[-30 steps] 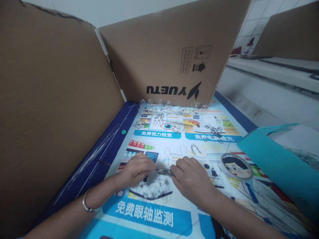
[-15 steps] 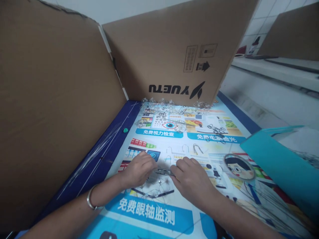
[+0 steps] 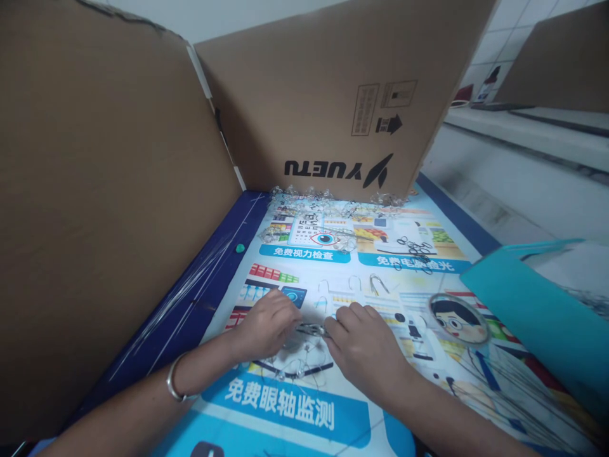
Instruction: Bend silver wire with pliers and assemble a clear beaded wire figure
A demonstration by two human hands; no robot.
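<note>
Close together over the printed sheet (image 3: 285, 438), both of my hands have their fingers curled around a bundle of thin silvery wire (image 3: 311, 329). My left hand (image 3: 269, 324), with a metal bangle on its wrist, pinches the bundle's left end. At the right end, my right hand (image 3: 364, 339) grips it. The wire looks twisted or looped in the gap between them; its finer detail is too small to make out. Below the hands lies a tangle of thin wire with clear beads (image 3: 299, 373). Bent U-shaped wires (image 3: 375, 284) rest just beyond them.
Beaded wire pieces (image 3: 309, 197) are heaped along the back cardboard panel (image 3: 333, 95). Dark wire loops (image 3: 413, 247) lie right of centre. Straight wires (image 3: 190, 285) run along the left edge, near a small green object (image 3: 240, 248). A turquoise box (image 3: 537, 304) stands at right.
Almost nothing differs. Both hands keep their hold in the same place, and the wire between them has turned very slightly.
</note>
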